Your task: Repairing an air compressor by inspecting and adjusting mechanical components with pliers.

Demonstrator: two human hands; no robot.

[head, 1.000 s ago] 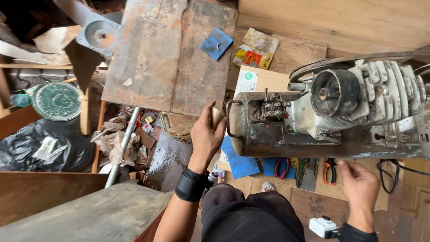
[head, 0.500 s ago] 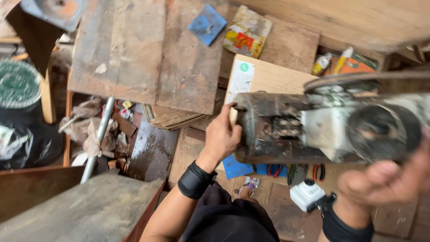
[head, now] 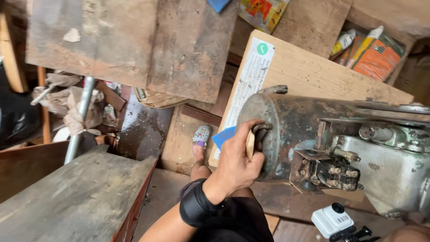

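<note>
— Rusty metal everywhere. What is the left hand (head: 236,165) doing?

— It is closed around a small handle (head: 257,134) on the rounded end of the engine tank (head: 291,130), fingers curled tight, a black wrist strap (head: 196,209) below it. The engine (head: 358,152) sits at the right, over a pale wooden board (head: 309,74).

— And the right hand?

— Only a sliver shows at the bottom right corner; I cannot tell whether it grips anything.

— How should that hold be kept?

— My judgement: keep the wrist straight, the handle deep in the palm, and the weight close to the body. 1 foot in a patterned shoe (head: 201,134) stands right beneath, so mind it.
</note>
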